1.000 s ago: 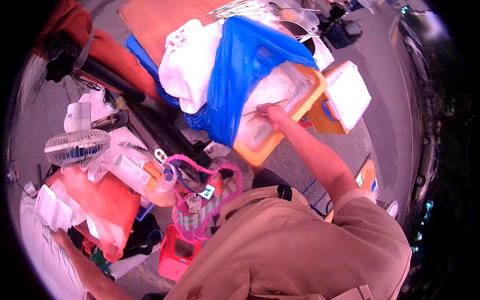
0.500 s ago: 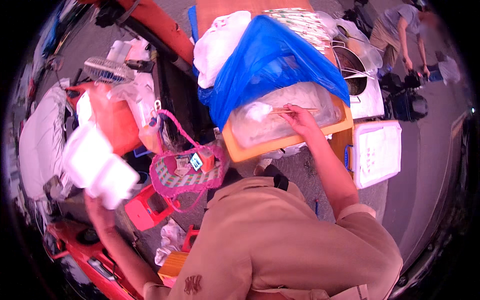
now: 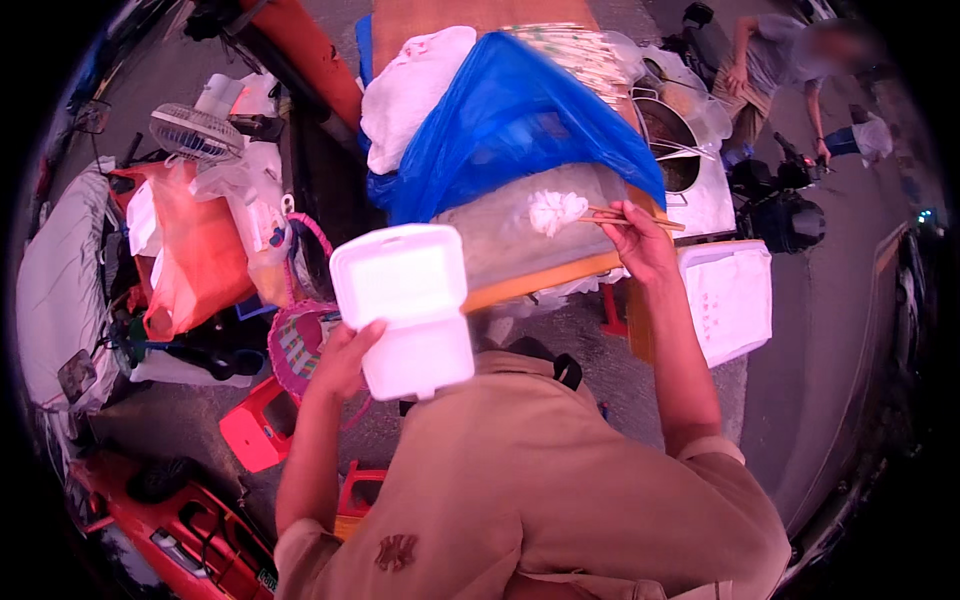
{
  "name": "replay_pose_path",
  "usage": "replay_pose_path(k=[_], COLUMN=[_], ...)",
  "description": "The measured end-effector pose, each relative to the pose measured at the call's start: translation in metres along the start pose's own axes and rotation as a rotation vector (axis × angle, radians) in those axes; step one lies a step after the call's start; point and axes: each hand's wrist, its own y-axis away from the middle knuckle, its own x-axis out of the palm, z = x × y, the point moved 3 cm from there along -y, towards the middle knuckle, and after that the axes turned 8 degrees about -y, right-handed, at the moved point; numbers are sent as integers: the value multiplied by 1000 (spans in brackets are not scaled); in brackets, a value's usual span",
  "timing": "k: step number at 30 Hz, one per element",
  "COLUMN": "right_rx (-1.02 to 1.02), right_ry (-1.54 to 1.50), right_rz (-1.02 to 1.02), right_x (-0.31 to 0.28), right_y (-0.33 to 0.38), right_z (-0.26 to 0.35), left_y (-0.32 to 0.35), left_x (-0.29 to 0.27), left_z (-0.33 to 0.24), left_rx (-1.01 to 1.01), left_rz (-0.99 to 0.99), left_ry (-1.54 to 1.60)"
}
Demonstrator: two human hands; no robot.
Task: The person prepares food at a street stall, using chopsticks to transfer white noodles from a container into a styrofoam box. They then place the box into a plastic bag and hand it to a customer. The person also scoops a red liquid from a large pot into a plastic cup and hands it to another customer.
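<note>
My left hand [image 3: 343, 362] grips a white foam takeaway box [image 3: 418, 355] by its side. The box is opened flat toward me, and both halves look bare inside. My right hand [image 3: 642, 242] is closed around wooden chopsticks [image 3: 604, 217], whose tips pinch a soft white clump [image 3: 556, 212] that looks like noodles. That clump hangs above a yellow-orange tub [image 3: 545, 279] lined with clear plastic [image 3: 490, 238]. A blue plastic sheet [image 3: 520, 120] covers the tub's far part. What lies deeper in the tub is hidden.
Bundled sticks [image 3: 572, 58] and a white cloth bundle [image 3: 420, 95] rest behind the tub. Metal pots [image 3: 670, 125] stand to its right, above a white lidded box [image 3: 728, 300]. A pink basket [image 3: 288, 350] and red stool [image 3: 258, 425] are at left. Another person [image 3: 770, 75] is beyond.
My left hand has swung the foam box from the far left to just before the tub. My right hand has shifted slightly right, the white clump still in its chopsticks.
</note>
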Motion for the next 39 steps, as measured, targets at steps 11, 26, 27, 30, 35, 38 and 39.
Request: replay_pose_path(k=[11, 26, 27, 30, 35, 38, 39], right_rx=[-175, -295, -290, -287, -319, -317, -340], right_ry=[70, 1135, 1176, 1142, 884, 756, 726], right_rz=[41, 194, 211, 166, -16, -133, -172], right_x=[64, 168, 167, 154, 114, 100, 96], right_y=[43, 48, 44, 43, 46, 51, 53], right_z=[35, 23, 16, 12, 26, 25, 25], left_y=[-183, -230, -230, -231, -232, -232, -232], left_x=[79, 114, 116, 119, 114, 109, 108], left_z=[-47, -4, -3, 0, 3, 6, 6], left_rx=[665, 39, 25, 11, 39, 33, 35], left_rz=[-59, 438, 428, 394, 366, 405, 406], left_ry=[-819, 409, 433, 479, 449, 478, 479])
